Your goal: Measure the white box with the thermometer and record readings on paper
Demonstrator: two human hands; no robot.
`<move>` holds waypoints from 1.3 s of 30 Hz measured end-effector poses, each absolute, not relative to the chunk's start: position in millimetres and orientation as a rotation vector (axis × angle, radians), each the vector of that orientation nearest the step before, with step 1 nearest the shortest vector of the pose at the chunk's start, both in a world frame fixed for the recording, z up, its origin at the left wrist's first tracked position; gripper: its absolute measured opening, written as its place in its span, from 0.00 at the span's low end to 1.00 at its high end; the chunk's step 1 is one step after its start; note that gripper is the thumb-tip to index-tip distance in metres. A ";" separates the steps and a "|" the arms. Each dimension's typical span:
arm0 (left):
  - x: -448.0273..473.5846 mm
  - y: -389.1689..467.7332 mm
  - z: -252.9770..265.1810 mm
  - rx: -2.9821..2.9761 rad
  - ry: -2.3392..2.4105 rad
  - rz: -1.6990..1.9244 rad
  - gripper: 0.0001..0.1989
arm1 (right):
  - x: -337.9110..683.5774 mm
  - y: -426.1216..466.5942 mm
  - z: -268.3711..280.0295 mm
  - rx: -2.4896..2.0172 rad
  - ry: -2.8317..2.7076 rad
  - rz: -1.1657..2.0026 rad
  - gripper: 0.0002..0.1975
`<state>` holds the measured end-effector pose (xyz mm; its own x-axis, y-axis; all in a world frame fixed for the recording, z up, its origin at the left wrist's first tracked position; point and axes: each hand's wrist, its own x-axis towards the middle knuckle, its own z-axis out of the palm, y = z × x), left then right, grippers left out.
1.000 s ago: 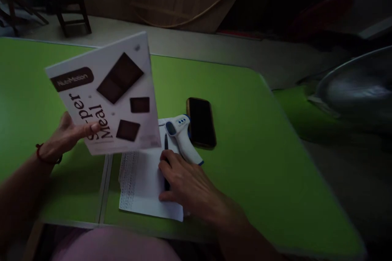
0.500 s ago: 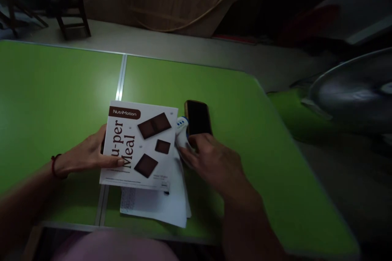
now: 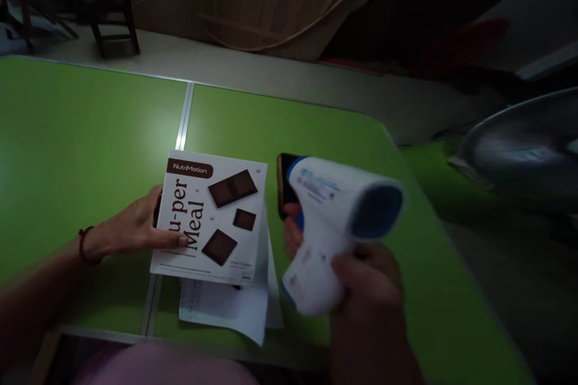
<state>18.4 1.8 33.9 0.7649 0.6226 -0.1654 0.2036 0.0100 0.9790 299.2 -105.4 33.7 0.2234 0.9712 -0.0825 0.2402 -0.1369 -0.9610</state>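
My left hand [image 3: 135,222] grips the left side of a white NutriMotion box [image 3: 226,192] printed with brown chocolate pieces, its thumb lying across the front. Beneath the box, sheets of white paper [image 3: 226,307] stick out toward me, curled at the lower corner. In my right hand [image 3: 370,277] is a white and blue infrared thermometer [image 3: 334,198], held by its handle and raised above the table. Its dark blue end faces right and toward me. Behind the thermometer lies a phone [image 3: 284,186] in a tan case, mostly hidden.
The green table [image 3: 90,114] has a metal seam [image 3: 183,117] running across it. A dark wooden chair [image 3: 112,18] stands beyond the far edge at left. To the right is a large shiny rounded object [image 3: 519,138] beside something green. A wooden panel [image 3: 271,0] rises at the back.
My right hand has picked up the thermometer from beside the box and lifted it, turning it so that it now covers most of the phone. My left hand still holds the box.
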 end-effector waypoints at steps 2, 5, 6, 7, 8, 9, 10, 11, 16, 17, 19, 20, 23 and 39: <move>18.5 1.1 34.0 1.546 0.680 0.382 0.22 | 286.6 -114.0 34.4 -1.373 -0.988 1.272 0.21; 18.5 0.7 34.5 1.541 0.701 0.402 0.23 | 267.5 -113.7 34.4 -1.311 -0.825 1.434 0.22; 18.4 0.8 34.7 1.543 0.715 0.401 0.24 | 263.0 -111.2 34.8 -1.292 -0.821 1.460 0.22; 18.2 1.0 34.9 1.547 0.728 0.395 0.25 | 259.7 -108.3 35.6 -1.265 -0.837 1.486 0.22; 18.0 1.3 35.2 1.555 0.739 0.387 0.25 | 257.8 -105.7 37.1 -1.238 -0.859 1.509 0.22; 17.8 1.6 35.6 1.566 0.739 0.380 0.25 | 256.8 -103.8 39.3 -1.223 -0.879 1.531 0.21; 17.7 2.0 36.2 1.579 0.733 0.375 0.24 | 256.5 -102.6 42.0 -1.233 -0.888 1.550 0.21; 17.6 2.3 36.8 1.596 0.724 0.373 0.23 | 256.6 -102.4 45.0 -1.268 -0.886 1.566 0.20; 17.7 2.4 38.6 1.646 0.726 0.376 0.23 | 255.9 -106.9 54.0 -1.412 -0.858 1.574 0.12; 17.6 2.2 38.4 1.645 0.726 0.377 0.24 | 255.2 -107.5 54.0 -1.423 -0.865 1.562 0.11; 17.4 2.1 37.7 1.637 0.721 0.376 0.24 | 253.7 -107.7 53.3 -1.446 -0.877 1.536 0.11; 17.3 2.0 37.4 1.635 0.719 0.375 0.23 | 252.9 -107.6 53.1 -1.454 -0.882 1.529 0.12; 17.0 2.0 36.9 1.627 0.714 0.372 0.22 | 251.2 -107.0 53.5 -1.447 -0.870 1.536 0.12; 17.8 2.4 38.8 1.618 0.751 0.346 0.24 | 254.1 -104.5 45.2 -1.378 -0.883 1.482 0.10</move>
